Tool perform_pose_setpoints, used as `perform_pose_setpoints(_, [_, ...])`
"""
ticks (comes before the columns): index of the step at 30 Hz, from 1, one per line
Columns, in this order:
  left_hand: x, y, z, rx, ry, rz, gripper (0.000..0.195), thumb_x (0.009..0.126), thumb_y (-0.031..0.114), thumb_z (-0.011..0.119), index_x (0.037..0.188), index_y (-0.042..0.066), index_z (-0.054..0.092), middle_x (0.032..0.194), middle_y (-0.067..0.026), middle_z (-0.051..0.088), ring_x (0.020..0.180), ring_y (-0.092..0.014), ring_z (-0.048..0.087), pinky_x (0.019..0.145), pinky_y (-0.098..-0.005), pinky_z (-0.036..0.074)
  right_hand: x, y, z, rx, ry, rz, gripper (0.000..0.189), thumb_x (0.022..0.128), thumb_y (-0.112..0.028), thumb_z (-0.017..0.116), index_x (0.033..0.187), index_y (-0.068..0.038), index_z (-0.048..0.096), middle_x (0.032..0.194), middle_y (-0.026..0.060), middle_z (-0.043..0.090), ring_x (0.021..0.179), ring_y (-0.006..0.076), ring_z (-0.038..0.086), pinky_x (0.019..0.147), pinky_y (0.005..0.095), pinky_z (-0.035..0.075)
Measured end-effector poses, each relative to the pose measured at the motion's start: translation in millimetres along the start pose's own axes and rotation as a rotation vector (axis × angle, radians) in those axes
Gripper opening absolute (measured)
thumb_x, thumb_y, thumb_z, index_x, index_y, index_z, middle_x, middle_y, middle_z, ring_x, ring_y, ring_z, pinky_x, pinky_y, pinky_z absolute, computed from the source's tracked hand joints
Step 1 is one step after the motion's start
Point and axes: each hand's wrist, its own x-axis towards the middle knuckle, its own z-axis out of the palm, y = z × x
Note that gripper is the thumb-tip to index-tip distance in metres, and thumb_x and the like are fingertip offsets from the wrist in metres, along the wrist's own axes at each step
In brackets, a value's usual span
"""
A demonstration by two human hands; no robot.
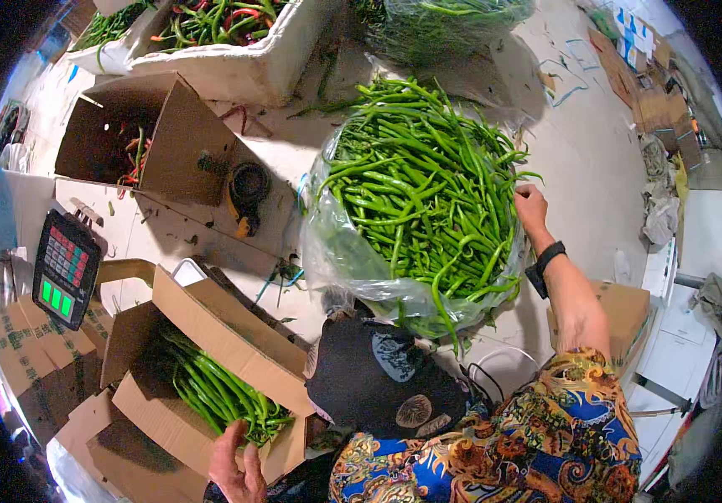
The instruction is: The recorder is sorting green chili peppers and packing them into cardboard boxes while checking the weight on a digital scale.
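Long green chili peppers (417,195) fill a large clear plastic bag (348,251) in front of me. My right hand (531,204), with a dark band on the wrist, is at the bag's right edge with curled fingers; whether it grips the plastic cannot be told. At the lower left, an open cardboard box (222,339) holds long green peppers (216,383) laid lengthwise. My left hand (238,462) is at the near end of these peppers, fingers apart, with nothing seen in it.
A digital scale display (62,270) stands left of the box. Beyond are a tape dispenser (248,188), a cardboard box with red peppers (191,144) and a foam box of mixed peppers (229,63). Another cardboard box (625,314) sits behind my right arm.
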Motion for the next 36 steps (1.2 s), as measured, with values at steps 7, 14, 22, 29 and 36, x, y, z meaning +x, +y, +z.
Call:
perform_pose_setpoints(7, [18,34,12,-0.08,-0.038,-0.03,0.03,0.092,0.009,0.058,0.12,0.0,0.06,0.111,-0.0156,0.065,0.102,-0.023,0.062,0.088,-0.0334,0.048,-12,-143,47,0.128,-0.178,-0.581,0.055,0.073,-0.03,0.072,0.117,-0.001,0.056,0.115,0.0203,0.059,0.11,0.0371,0.054,0.096,0.0429,0.042])
perform_pose_setpoints(14, [14,26,11,-0.038,-0.091,-0.038,0.03,0.091,0.011,0.059,0.12,0.002,0.06,0.111,-0.0165,0.065,0.101,-0.026,0.063,0.087,-0.0338,0.049,24,-228,111,-0.393,-0.523,-0.453,0.088,0.059,-0.053,0.078,0.125,-0.002,0.051,0.13,0.0198,0.052,0.122,0.0354,0.046,0.098,0.0491,0.039])
perform_pose_setpoints(22, [18,20,24,-0.123,-0.095,-0.1,0.03,0.09,0.01,0.06,0.12,0.003,0.061,0.109,-0.017,0.066,0.099,-0.027,0.064,0.085,-0.0338,0.049,52,-229,123,-0.28,-0.63,-0.662,0.093,0.053,-0.053,0.082,0.122,0.003,0.052,0.117,0.0235,0.058,0.109,0.0417,0.054,0.093,0.0461,0.044])
perform_pose_setpoints(29, [25,26,29,-0.127,-0.085,-0.052,0.03,0.09,0.009,0.06,0.12,0.003,0.06,0.109,-0.0174,0.066,0.1,-0.028,0.064,0.085,-0.0339,0.049,56,-227,108,-0.237,-0.833,-0.483,0.104,0.046,-0.052,0.086,0.127,0.003,0.052,0.124,0.025,0.057,0.114,0.0383,0.055,0.094,0.0443,0.045])
perform_pose_setpoints(36, [31,33,26,-0.179,-0.129,-0.088,0.031,0.091,0.011,0.058,0.121,0.001,0.059,0.111,-0.0189,0.064,0.101,-0.029,0.063,0.085,-0.0343,0.049,40,-245,83,-0.102,-0.981,-0.47,0.103,0.053,-0.037,0.088,0.135,0.007,0.043,0.131,0.0221,0.054,0.121,0.0301,0.051,0.103,0.036,0.038])
